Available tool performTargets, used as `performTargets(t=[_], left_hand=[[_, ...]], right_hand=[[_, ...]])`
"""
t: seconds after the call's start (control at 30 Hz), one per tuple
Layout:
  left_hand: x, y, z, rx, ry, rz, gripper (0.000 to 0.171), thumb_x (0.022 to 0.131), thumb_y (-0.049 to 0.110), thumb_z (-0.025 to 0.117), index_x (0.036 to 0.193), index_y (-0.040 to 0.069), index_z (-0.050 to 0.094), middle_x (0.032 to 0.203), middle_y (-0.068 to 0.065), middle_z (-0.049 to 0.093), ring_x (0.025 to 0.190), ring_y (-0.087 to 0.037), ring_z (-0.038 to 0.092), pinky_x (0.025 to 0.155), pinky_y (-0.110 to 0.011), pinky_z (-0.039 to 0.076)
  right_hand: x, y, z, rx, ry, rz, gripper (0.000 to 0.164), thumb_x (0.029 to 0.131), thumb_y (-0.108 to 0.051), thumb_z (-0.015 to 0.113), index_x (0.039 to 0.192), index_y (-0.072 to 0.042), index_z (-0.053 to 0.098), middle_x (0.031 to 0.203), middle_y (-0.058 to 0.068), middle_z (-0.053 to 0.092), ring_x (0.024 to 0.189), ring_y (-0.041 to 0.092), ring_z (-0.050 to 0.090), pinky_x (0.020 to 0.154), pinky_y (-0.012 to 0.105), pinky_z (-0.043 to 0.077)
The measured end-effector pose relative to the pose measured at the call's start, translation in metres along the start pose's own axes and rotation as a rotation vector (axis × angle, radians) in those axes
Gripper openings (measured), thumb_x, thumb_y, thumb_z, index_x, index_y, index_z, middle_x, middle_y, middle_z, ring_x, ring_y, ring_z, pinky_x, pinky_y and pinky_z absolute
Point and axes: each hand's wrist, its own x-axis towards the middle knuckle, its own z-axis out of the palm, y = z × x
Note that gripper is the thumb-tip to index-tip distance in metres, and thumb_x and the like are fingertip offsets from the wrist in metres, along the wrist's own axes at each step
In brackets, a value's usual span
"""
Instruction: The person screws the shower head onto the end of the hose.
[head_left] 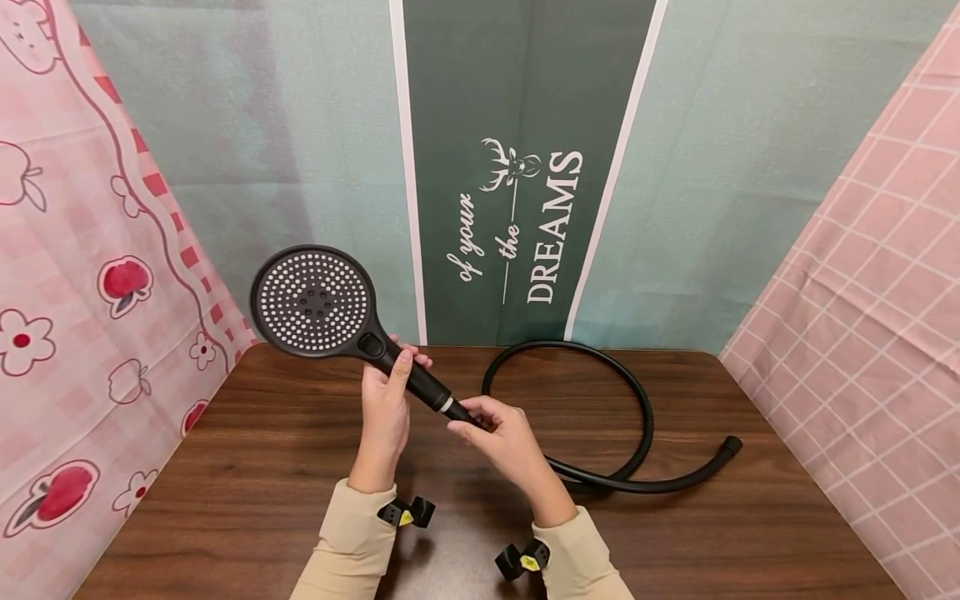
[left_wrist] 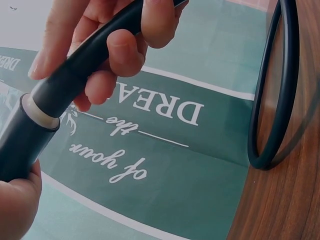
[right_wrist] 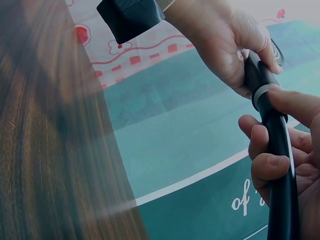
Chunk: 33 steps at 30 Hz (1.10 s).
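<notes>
Misalignment is the likeliest fault from here: if the hose fitting (left_wrist: pixel 60 90) sits off the line of the handle (head_left: pixel 427 385), any threads could bind or cross. The pale ring (head_left: pixel 447 405) shows between the two parts; whether the joint is fully seated cannot be determined. A second risk is twist. The black hose (head_left: pixel 648 425) lies in a loop toward the far edge of the table (head_left: pixel 262 500), and turning its fitting could wind that loop, strain the joint, or swing the free end (head_left: pixel 731 447) over the right edge. A third risk is weight: the broad shower head (head_left: pixel 312 292) overhangs the grip, so a slack hold could let it roll or tip.

Hand status: the left hand (head_left: pixel 387 396) grasps the handle, thumb on the near side; the right hand (head_left: pixel 504 433) grasps the hose fitting between thumb and fingers.

Position: the shower head is held above the table, toward the far left corner. Orientation: the perforated spray face (head_left: pixel 311 321) is turned toward the person. The long axis runs diagonally, from the spray face near the far left corner down through the handle to the right hand above mid-table. Handle and hose fitting lie nearly in line; the free end points toward the right edge
</notes>
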Motion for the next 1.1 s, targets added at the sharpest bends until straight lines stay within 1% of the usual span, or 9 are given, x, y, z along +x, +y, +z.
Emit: performTargets(t=[0.1,0.17,0.27,0.33,0.4,0.53,0.63,0.9,1.1], left_hand=[[-0.0001,0.0004,0.0006,0.003,0.0,0.003,0.029,0.102,0.011,0.054,0.126,0.008,0.038,0.096,0.004,0.063,0.087,-0.007,0.068,0.091,-0.022,0.056],[-0.0001,0.0006,0.001,0.004,0.002,0.003,0.029,0.102,0.011,0.053,0.127,0.008,0.038,0.096,0.004,0.063,0.087,-0.007,0.068,0.091,-0.022,0.056],[0.0,0.0005,0.0012,0.005,0.004,0.001,0.033,0.102,0.01,0.053,0.13,0.004,0.036,0.096,0.004,0.062,0.087,-0.007,0.068,0.091,-0.022,0.056],[-0.0001,0.0005,0.0012,0.005,0.005,0.0,0.035,0.102,0.01,0.053,0.131,0.002,0.034,0.096,0.004,0.062,0.087,-0.007,0.068,0.091,-0.022,0.056],[-0.0002,0.0006,0.0015,0.005,0.006,0.0,0.035,0.102,0.01,0.053,0.131,0.002,0.035,0.096,0.004,0.062,0.087,-0.007,0.068,0.091,-0.022,0.056],[-0.0003,0.0008,0.0019,0.006,0.008,0.001,0.03,0.102,0.011,0.053,0.127,0.008,0.037,0.096,0.004,0.062,0.087,-0.007,0.068,0.092,-0.023,0.056],[-0.0003,0.0007,0.002,0.006,0.007,0.0,0.029,0.102,0.011,0.053,0.127,0.009,0.038,0.096,0.004,0.062,0.087,-0.007,0.068,0.092,-0.022,0.056],[0.0002,0.0004,0.002,0.005,0.005,-0.006,0.028,0.102,0.011,0.052,0.126,0.009,0.038,0.096,0.004,0.062,0.088,-0.007,0.068,0.092,-0.023,0.056],[0.0004,0.0004,0.0022,0.008,0.003,-0.004,0.028,0.103,0.009,0.051,0.126,0.009,0.038,0.097,0.004,0.062,0.088,-0.008,0.068,0.091,-0.023,0.057]], right_hand=[[0.0001,-0.0001,0.0003,-0.015,0.016,0.004,0.025,0.085,-0.015,0.079,0.107,-0.007,0.072,0.087,0.012,0.073,0.067,0.006,0.056,0.059,0.019,0.049],[0.0001,-0.0004,0.0004,-0.019,0.019,0.005,0.025,0.085,-0.014,0.079,0.107,-0.006,0.072,0.087,0.012,0.073,0.067,0.005,0.055,0.059,0.019,0.048],[0.0002,-0.0013,0.0004,-0.021,0.022,0.018,0.024,0.085,-0.014,0.078,0.107,-0.007,0.072,0.088,0.013,0.073,0.067,0.006,0.055,0.059,0.019,0.048],[0.0001,-0.0019,0.0005,-0.021,0.025,0.031,0.024,0.085,-0.014,0.079,0.107,-0.008,0.073,0.089,0.012,0.074,0.067,0.007,0.056,0.059,0.019,0.049],[0.0002,-0.0021,0.0006,-0.012,0.024,0.043,0.024,0.085,-0.014,0.078,0.108,-0.008,0.072,0.09,0.012,0.075,0.068,0.01,0.06,0.06,0.019,0.051],[0.0003,-0.0019,0.0013,0.018,0.017,0.048,0.025,0.086,-0.013,0.077,0.109,-0.006,0.071,0.092,0.014,0.076,0.072,0.022,0.069,0.062,0.019,0.056],[0.0007,-0.0012,0.0018,0.027,0.014,0.039,0.025,0.086,-0.012,0.077,0.109,-0.005,0.071,0.093,0.015,0.076,0.073,0.026,0.071,0.063,0.02,0.057],[0.0015,-0.0007,0.0016,0.062,0.017,0.031,0.026,0.085,-0.008,0.077,0.107,-0.003,0.063,0.092,0.017,0.076,0.071,0.02,0.07,0.064,0.02,0.058],[0.0021,0.0004,0.0012,0.069,0.01,0.035,0.025,0.085,-0.008,0.077,0.105,-0.002,0.063,0.091,0.019,0.076,0.067,0.007,0.066,0.063,0.02,0.057]])
